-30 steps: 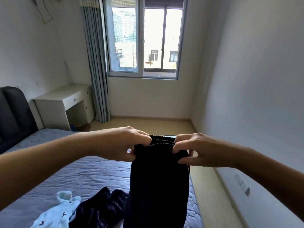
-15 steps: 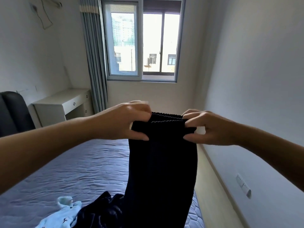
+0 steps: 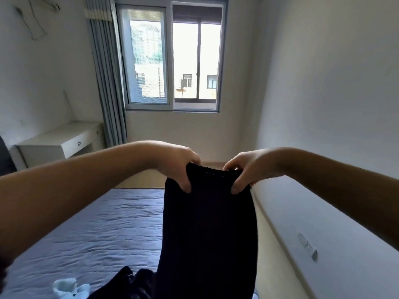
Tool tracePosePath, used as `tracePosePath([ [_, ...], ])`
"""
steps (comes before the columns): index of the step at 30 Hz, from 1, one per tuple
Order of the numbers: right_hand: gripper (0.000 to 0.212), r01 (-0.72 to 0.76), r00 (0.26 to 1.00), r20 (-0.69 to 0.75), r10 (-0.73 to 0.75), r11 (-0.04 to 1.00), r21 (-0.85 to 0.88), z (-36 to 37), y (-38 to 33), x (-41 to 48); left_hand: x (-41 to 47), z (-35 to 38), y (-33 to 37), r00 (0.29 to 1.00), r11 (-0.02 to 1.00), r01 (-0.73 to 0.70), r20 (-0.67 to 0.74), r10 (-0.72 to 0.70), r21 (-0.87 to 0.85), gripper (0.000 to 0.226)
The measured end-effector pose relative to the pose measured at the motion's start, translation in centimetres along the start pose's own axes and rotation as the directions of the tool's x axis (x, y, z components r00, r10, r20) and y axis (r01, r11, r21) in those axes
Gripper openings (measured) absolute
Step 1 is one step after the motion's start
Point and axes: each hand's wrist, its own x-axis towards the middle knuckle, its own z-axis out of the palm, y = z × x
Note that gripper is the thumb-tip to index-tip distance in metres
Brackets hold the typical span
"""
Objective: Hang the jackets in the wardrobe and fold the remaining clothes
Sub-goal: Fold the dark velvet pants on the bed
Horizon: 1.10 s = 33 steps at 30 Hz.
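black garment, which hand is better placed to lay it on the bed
Probably left: both pinch the black garment at its waistband, but the left hand is on the bed side, the right hand by the wall.

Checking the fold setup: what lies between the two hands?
In the head view, the ribbed top edge of the black garment spans the gap; the left hand and right hand each pinch one end.

text: none legible | labels: none | brands: none | numbers: none | signs: none
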Motion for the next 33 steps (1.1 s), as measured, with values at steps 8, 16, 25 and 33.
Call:
tracePosePath([
  [8, 0.018, -0.192, 0.596, -0.776, -0.206, 0.902, -0.387, -8.2, 0.3, 9.5, 13.1, -5.8, -2.4, 0.802, 0.962, 0.254, -0.579, -0.150, 0.103, 0.022],
  [16, 0.031, -0.196, 0.169, -0.873, -0.457, 0.852, -0.485, -16.9, -3.7, 5.8, 13.0, -14.8, -1.7, 0.394, 0.950, 0.259, -0.917, 0.058, 0.172, 0.023],
  [25, 0.024, -0.152, 0.367, -0.861, -0.352, 0.890, -0.429, -4.7, 6.1, 6.6, 13.8, -0.4, -1.7, 0.692, 0.985, 0.003, -0.711, 0.124, 0.174, 0.045],
  [33, 0.020, -0.186, 0.767, -0.638, 0.062, 0.974, -0.129, 20.4, 19.1, 7.4, 11.0, 27.7, 0.1, 0.954, 0.998, -0.053, -0.295, 0.043, -0.025, 0.036],
])
